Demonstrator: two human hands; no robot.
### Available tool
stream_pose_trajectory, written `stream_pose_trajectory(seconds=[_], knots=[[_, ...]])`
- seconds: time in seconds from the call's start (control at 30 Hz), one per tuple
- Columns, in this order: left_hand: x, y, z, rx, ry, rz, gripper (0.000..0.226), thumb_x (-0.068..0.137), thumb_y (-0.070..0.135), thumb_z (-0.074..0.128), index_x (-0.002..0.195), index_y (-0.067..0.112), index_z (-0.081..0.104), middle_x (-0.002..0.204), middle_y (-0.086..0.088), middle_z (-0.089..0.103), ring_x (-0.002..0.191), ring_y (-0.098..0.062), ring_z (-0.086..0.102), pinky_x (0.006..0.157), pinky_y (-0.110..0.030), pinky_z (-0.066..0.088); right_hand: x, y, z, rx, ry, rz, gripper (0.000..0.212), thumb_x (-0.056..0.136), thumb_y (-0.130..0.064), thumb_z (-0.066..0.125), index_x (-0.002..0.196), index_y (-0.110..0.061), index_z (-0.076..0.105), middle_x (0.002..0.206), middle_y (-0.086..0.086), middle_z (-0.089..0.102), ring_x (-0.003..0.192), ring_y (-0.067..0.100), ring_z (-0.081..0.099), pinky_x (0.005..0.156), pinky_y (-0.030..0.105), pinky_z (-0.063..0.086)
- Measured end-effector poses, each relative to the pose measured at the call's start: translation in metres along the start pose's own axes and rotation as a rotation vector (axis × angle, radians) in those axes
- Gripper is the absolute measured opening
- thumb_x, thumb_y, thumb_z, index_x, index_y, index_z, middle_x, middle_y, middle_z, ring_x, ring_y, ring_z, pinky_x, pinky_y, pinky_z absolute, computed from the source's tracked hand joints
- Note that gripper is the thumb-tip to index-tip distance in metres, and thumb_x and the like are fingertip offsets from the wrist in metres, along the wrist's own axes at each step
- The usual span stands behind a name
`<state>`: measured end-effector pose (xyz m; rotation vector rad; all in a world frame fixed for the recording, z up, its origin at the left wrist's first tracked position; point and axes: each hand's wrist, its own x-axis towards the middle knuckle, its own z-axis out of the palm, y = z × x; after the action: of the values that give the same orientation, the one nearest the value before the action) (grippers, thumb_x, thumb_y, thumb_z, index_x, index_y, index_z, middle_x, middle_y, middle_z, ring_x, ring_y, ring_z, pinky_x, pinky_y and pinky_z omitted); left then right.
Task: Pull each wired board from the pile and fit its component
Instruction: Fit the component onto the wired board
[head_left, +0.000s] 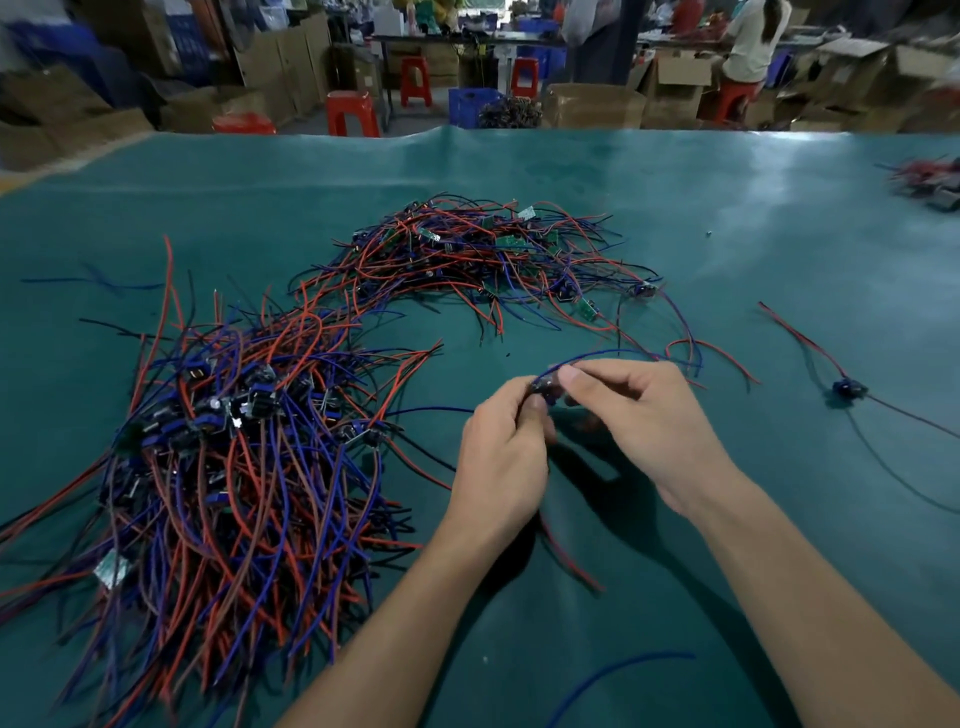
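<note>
A green table cover (727, 197) lies under everything and reaches far beyond the fingers. Behind its far edge stand 4 red stools (353, 111), a blue crate (470, 106) and many cardboard boxes (592, 106). A person (750, 44) sits far off at right.

Wired board (545, 391): small dark part, blurred, pinched between the fingertips of both hands above the green table mat (675, 218); a blue lead arcs away over the right hand and a red lead trails toward the viewer. Near pile (228, 467): dense tangle of red, blue and black leads with blue-bodied boards, left of the held board. Far pile (483, 254): looser tangle with green boards showing, beyond the held board. Single wired board (848, 388): lies alone, right of the held board
</note>
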<state>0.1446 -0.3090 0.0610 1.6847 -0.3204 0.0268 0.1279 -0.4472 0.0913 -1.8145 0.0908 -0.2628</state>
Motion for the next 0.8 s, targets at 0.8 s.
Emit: stream_pose_trajectory(seconds=[0.8], knots=[[-0.009,0.01,-0.002,0.043,-0.161,0.01,0.042,0.107,0.026,0.045,0.077,0.011,0.07,0.041,0.015,0.043,0.04,-0.001,0.038,0.046,-0.014,0.025,0.008,-0.001,-0.026,0.216,-0.14,0.034,0.016,0.076,-0.025,0.079,0.077,-0.009,0.08,0.072,0.007,0.07,0.063,0.016,0.056,0.055,0.023,0.045]])
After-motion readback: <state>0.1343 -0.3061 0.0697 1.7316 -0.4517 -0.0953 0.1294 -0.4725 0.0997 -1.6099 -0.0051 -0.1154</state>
